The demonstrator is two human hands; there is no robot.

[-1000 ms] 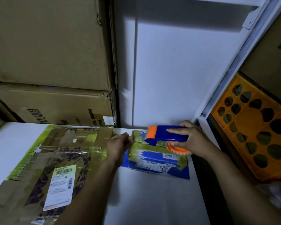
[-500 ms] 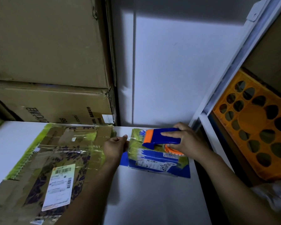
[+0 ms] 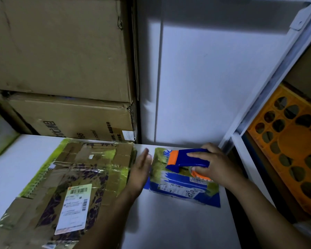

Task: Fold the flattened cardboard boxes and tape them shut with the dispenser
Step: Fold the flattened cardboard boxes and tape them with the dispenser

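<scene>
Blue-and-orange plastic tape dispenser (image 3: 188, 159) sits on top of the small blue-and-green printed cardboard box (image 3: 180, 187), far right of the white tabletop (image 3: 169, 221), w/ the right hand (image 3: 217, 168) wrapped round its handle. Left hand (image 3: 142, 169) has fingers straight, holding nothing, at that box's left edge; it's blurred, so contact is unclear. Small box looks folded up & prob. mid-taping; can't tell if the strip is complete. Large flattened brown cardboard box w/ green tape & white label (image 3: 75, 177), near left, lies flat: folding & taping not yet done.

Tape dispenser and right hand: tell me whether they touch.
Touching. The head view shows the right hand wrapped over the tape dispenser, its fingers curled across the blue body.
</scene>
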